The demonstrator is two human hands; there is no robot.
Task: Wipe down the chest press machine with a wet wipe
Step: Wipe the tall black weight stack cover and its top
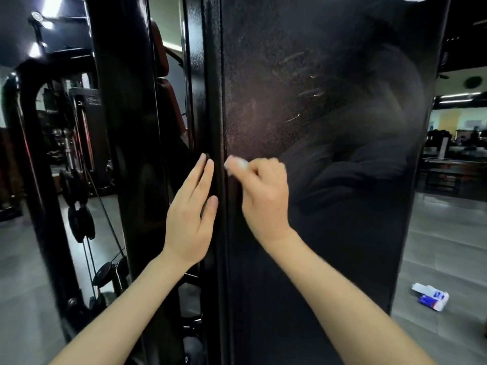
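Single head cam, wide-angle. Faces forward, tilted slightly down, very near the machine's black panel (329, 180), which fills centre to 3 o'clock. Forearms (126, 306) enter from 6 o'clock — left hand (189, 214) and right hand (263, 196) sit mid-frame. Floor (434, 246) shows at 4 and 8 o'clock — edges bend.

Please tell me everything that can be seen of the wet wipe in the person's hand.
The wet wipe is a small white wad, crumpled and a little blurred. It looks soft. The right hand pinches it in curled fingers, so most of it is hidden and only a bit shows at the fingertips. It appears to be held against the left edge of the machine's tall black panel, beside the vertical seam. The left hand, flat on the frame nearby, does not touch it.
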